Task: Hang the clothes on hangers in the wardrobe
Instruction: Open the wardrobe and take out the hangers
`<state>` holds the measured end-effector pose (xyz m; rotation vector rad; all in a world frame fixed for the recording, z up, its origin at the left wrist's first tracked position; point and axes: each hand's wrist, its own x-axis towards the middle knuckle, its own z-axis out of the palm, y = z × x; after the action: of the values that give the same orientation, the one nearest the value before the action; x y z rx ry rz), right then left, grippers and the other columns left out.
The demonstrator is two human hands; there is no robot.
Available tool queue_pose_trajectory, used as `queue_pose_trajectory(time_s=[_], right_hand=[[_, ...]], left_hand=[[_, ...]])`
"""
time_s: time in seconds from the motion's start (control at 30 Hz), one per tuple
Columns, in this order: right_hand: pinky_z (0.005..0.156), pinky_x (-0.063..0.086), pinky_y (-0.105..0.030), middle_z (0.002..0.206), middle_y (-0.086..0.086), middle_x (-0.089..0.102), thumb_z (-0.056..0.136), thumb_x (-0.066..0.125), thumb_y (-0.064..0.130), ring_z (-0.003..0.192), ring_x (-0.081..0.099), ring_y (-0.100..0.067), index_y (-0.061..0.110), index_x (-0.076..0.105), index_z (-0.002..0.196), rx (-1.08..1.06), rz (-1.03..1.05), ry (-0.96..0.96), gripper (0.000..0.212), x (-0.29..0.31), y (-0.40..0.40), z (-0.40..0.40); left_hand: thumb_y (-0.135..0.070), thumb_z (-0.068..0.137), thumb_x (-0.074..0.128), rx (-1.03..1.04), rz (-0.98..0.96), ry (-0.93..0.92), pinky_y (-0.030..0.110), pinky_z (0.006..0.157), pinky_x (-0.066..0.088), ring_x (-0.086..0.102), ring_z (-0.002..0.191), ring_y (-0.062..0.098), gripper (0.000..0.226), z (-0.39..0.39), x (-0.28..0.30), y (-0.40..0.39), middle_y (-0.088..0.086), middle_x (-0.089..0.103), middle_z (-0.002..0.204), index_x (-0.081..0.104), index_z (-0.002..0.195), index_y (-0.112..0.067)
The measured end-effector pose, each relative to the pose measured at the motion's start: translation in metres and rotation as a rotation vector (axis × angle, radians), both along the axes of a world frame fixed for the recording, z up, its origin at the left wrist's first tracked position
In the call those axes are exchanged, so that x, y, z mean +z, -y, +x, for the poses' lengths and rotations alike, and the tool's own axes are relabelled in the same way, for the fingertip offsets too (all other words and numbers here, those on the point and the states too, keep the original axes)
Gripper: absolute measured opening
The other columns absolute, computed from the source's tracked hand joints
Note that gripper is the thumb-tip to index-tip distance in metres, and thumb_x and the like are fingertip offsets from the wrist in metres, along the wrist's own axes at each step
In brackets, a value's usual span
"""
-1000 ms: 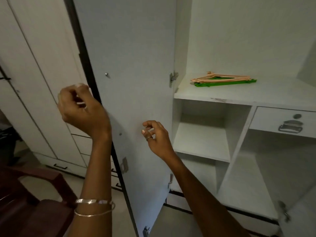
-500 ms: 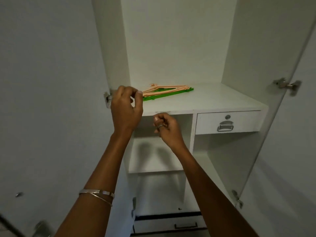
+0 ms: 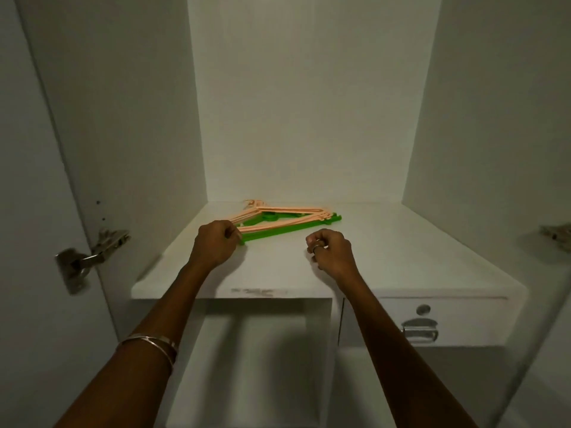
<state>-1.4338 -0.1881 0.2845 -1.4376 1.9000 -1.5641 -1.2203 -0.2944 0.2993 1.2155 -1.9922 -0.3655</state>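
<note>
My left hand [image 3: 216, 247] is at the near left tip of the pile of hangers [image 3: 278, 222]. My fingers are curled there and seem to pinch the end of the green hanger [image 3: 272, 233], which lies at the bottom of the pile. I cannot see the fingertips well, since the back of my hand covers them.

My right hand [image 3: 329, 253] is just off to the right of the pile, over the bare shelf [image 3: 401, 257]. Its fingers are curled and it holds nothing. It is not touching the hangers.

The hangers lie flat on the shelf inside the wardrobe, in the middle and toward the back edge. The peach hangers [image 3: 290, 211] sit on top of the green one. The long bars run from the front left, by my left hand, to the back right. The hooks look to be at the back, near the back wall, but they are small and hard to make out.

So my left hand is the closer one. I think the next move is to pull one hanger toward the front edge. The pile may come along with it, since they are stacked close.

I see no clothes and no rail here. The top of the wardrobe is cut off. I cannot count the peach hangers. A drawer [image 3: 432, 322] sits under the shelf's right front edge.
</note>
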Motion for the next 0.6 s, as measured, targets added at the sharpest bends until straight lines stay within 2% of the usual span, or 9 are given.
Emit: queue_pose_trajectory(time_s=[0.07, 0.13, 0.2, 0.33, 0.5, 0.53, 0.6], right_hand=[[0.087, 0.054, -0.042, 0.09, -0.002, 0.068, 0.09, 0.055, 0.006, 0.09, 0.065, -0.023, 0.017, 0.066, 0.081, 0.0, 0.081, -0.055, 0.018, 0.006, 0.035, -0.024], [0.089, 0.051, -0.036, 0.096, -0.007, 0.07, 0.088, 0.057, 0.009, 0.096, 0.064, -0.026, 0.018, 0.067, 0.077, -0.019, 0.154, -0.143, 0.017, 0.013, 0.067, -0.042], [0.088, 0.048, -0.031, 0.101, -0.011, 0.069, 0.087, 0.058, 0.012, 0.1, 0.062, -0.028, 0.01, 0.07, 0.086, -0.034, 0.194, -0.26, 0.012, 0.023, 0.11, -0.062], [0.087, 0.046, -0.034, 0.112, -0.016, 0.064, 0.088, 0.062, 0.018, 0.106, 0.058, -0.031, 0.002, 0.065, 0.103, -0.059, 0.257, -0.445, 0.022, 0.041, 0.182, -0.087], [0.104, 0.038, -0.039, 0.138, -0.009, 0.048, 0.089, 0.065, 0.039, 0.124, 0.045, -0.026, 0.011, 0.047, 0.133, 0.124, 0.528, -0.823, 0.055, 0.045, 0.265, -0.098], [0.105, 0.037, -0.04, 0.14, -0.007, 0.046, 0.088, 0.065, 0.041, 0.125, 0.044, -0.025, 0.014, 0.045, 0.136, 0.172, 0.575, -0.866, 0.058, 0.041, 0.28, -0.097], [0.099, 0.04, -0.039, 0.134, -0.005, 0.051, 0.087, 0.065, 0.044, 0.113, 0.048, -0.023, 0.017, 0.049, 0.131, 0.242, 0.618, -0.927, 0.055, 0.028, 0.299, -0.093]], left_hand=[[-0.018, 0.091, 0.058, 0.019, -0.012, 0.019, 0.031, 0.073, 0.049, 0.062, 0.084, 0.024, 0.012, -0.009, 0.003, 0.028, 0.012, 0.07, 0.097, 0.067, 0.083, -0.014], [-0.017, 0.09, 0.058, 0.039, -0.022, 0.036, 0.029, 0.069, 0.047, 0.061, 0.08, 0.022, 0.012, -0.014, 0.006, 0.05, 0.01, 0.07, 0.094, 0.068, 0.084, -0.014], [-0.017, 0.09, 0.058, 0.062, -0.03, 0.026, 0.026, 0.069, 0.043, 0.06, 0.079, 0.019, 0.013, -0.021, 0.014, 0.081, 0.007, 0.07, 0.092, 0.069, 0.086, -0.014], [-0.018, 0.088, 0.061, 0.071, 0.004, 0.026, 0.026, 0.075, 0.042, 0.064, 0.088, 0.021, 0.011, -0.032, 0.028, 0.136, 0.005, 0.071, 0.092, 0.07, 0.086, -0.013], [-0.018, 0.087, 0.064, -0.04, 0.115, 0.103, 0.024, 0.076, 0.042, 0.06, 0.087, 0.014, 0.009, -0.045, 0.034, 0.195, 0.005, 0.07, 0.097, 0.071, 0.089, -0.012], [-0.018, 0.088, 0.064, -0.067, 0.117, 0.101, 0.024, 0.076, 0.042, 0.059, 0.085, 0.013, 0.011, -0.047, 0.036, 0.205, 0.005, 0.07, 0.097, 0.071, 0.092, -0.01], [-0.018, 0.089, 0.063, -0.096, 0.127, 0.071, 0.024, 0.076, 0.043, 0.059, 0.082, 0.013, 0.012, -0.048, 0.035, 0.219, 0.006, 0.07, 0.097, 0.071, 0.094, -0.01]])
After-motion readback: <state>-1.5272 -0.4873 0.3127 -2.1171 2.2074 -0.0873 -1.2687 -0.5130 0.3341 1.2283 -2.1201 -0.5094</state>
